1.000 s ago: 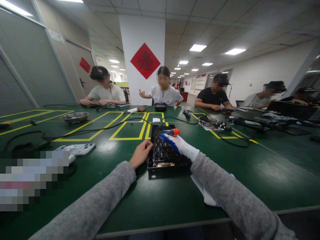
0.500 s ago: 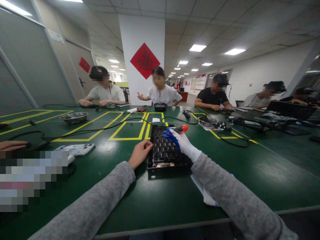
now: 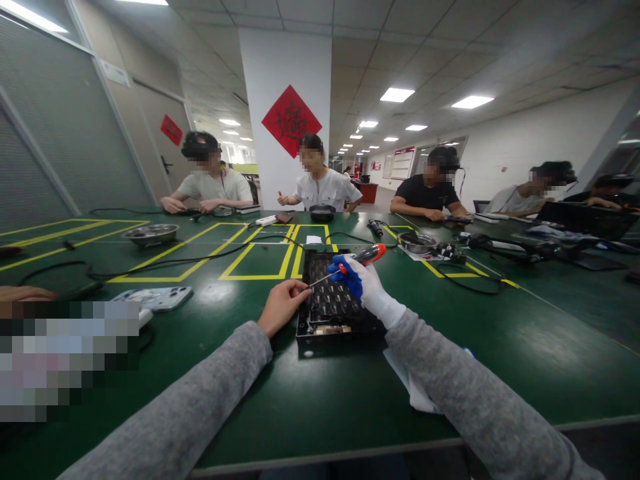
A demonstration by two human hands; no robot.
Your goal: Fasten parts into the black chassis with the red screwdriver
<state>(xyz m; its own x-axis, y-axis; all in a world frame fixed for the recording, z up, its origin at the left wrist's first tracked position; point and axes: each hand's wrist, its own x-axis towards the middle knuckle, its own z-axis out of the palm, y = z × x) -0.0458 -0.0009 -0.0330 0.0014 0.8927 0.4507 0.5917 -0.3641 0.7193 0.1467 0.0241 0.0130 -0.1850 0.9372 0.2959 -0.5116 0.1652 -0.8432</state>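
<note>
My right hand (image 3: pixel 370 288), in a white and blue glove, grips a screwdriver (image 3: pixel 371 254) with a red and black handle. Its shaft slants down and left over a shallow black case (image 3: pixel 333 341), with the tip close to my left fingertips. My bare left hand (image 3: pixel 283 307) is closed in a pinch at the case's left edge; whatever lies between those fingers is too small to make out. Inside the case is a dark patterned panel (image 3: pixel 334 300), partly covered by my right hand. A pale brass-coloured part (image 3: pixel 333 329) lies along the near end.
A phone (image 3: pixel 173 298) lies to the left, beside a co-worker's hand (image 3: pixel 27 294). Metal bowls (image 3: pixel 151 235) (image 3: pixel 419 244) stand farther back. White cloth (image 3: pixel 419 392) rests under my right forearm. Black cables cross the taped green table (image 3: pixel 310 413); several people sit around it.
My right hand has turned the screwdriver so its shaft now points down-left, bringing the tip to my left fingers. The left hand stays almost where it was.
</note>
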